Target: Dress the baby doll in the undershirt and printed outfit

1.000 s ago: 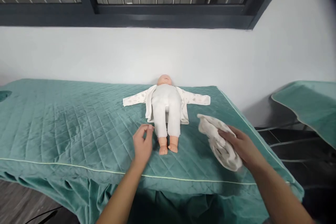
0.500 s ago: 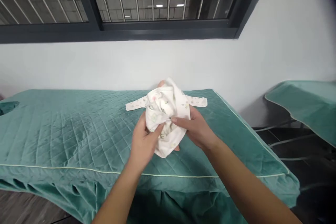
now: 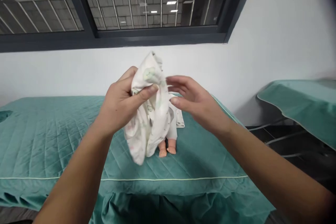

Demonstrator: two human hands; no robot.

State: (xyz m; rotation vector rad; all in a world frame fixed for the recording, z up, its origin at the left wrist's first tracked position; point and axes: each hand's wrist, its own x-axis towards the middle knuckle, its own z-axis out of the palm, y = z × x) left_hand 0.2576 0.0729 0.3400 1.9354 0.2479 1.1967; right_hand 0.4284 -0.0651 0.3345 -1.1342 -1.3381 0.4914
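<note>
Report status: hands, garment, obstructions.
Left hand clamps white printed baby garment, raised. Right hand open beside it. Baby doll lies on green quilted bed behind, mostly hidden.

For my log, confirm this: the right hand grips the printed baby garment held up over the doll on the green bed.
Wrong hand. The head view shows the left hand gripping the printed baby garment, thumb pinched over it; the right hand is open beside it. The rest stands: it is held up over the doll on the green bed.
</note>
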